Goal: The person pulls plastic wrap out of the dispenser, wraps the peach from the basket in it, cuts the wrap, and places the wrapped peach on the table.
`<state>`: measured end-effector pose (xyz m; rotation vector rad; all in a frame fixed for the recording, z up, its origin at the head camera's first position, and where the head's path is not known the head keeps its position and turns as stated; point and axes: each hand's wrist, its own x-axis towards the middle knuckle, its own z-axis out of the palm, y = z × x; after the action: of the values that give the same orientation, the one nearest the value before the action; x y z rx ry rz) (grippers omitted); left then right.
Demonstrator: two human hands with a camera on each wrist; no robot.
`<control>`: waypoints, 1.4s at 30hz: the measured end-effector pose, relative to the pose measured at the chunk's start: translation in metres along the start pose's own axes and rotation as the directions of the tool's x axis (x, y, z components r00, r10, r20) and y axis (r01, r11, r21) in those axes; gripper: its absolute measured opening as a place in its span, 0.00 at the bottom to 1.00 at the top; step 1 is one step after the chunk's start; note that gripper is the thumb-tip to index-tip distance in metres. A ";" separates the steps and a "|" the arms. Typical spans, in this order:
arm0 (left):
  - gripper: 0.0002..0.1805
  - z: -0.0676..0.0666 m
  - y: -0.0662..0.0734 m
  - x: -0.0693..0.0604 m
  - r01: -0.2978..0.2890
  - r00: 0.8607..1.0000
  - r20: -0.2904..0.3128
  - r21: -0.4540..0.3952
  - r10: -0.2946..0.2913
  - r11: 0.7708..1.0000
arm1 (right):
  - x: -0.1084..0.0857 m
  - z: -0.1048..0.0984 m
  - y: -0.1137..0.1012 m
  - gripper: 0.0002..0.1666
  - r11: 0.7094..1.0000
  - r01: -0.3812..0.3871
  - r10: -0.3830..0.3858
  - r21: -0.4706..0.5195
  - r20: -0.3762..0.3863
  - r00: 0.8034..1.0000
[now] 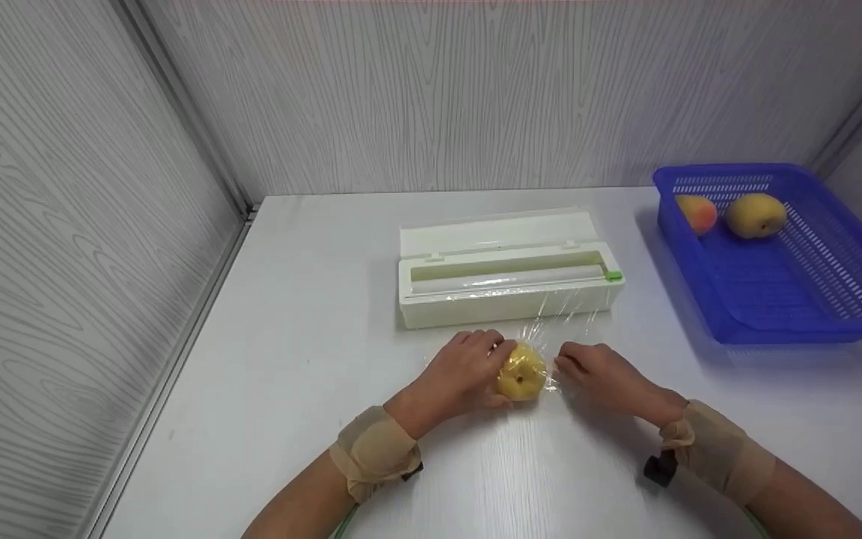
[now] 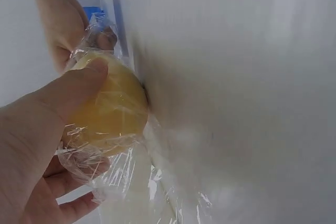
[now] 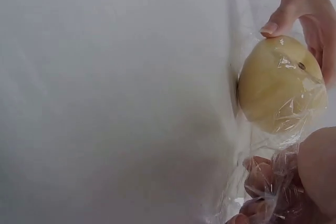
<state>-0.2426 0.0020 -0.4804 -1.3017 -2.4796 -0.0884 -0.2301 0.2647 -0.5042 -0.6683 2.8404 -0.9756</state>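
Note:
A round yellow fruit [image 1: 521,376], like an apple or a pear, sits on the table under clear plastic wrap [image 3: 286,121]. My left hand [image 1: 463,374] grips it from the left, thumb on its near side and fingers round its far side. Just to the right, my right hand [image 1: 603,378] pinches a gathered edge of the wrap with curled fingers, apart from the fruit. Behind both hands stands a white wrap dispenser [image 1: 506,303], its lid tilted back and a roll inside. Wrap stretches from its front edge to the fruit.
At the right stands a blue plastic basket [image 1: 775,299]. It holds a peach-like fruit [image 1: 699,215] with a red blush and a yellow fruit [image 1: 756,215]. On the dispenser's right end is a green slider [image 1: 613,275]. Pale wood-grain panels [image 1: 461,97] enclose the table's back and sides.

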 end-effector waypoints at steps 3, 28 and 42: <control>0.40 -0.001 -0.006 0.002 0.015 0.999 0.035 -0.093 -0.012 0.996 | 0.004 -0.004 0.004 0.11 1.000 -0.010 0.010 0.013 -0.022 1.000; 0.50 0.001 -0.031 0.001 0.111 0.984 0.171 -0.337 -0.055 0.935 | 0.017 0.020 -0.031 0.49 0.912 0.363 -0.387 -0.192 -0.106 0.916; 0.47 0.012 -0.014 0.010 0.129 0.990 -0.072 0.055 -0.125 0.990 | 0.038 0.015 -0.022 0.42 0.981 0.178 -0.174 0.080 -0.057 0.983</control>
<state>-0.2627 0.0039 -0.4873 -1.0971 -2.4857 -0.0869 -0.2533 0.2244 -0.5002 -0.9112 2.8007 -1.1473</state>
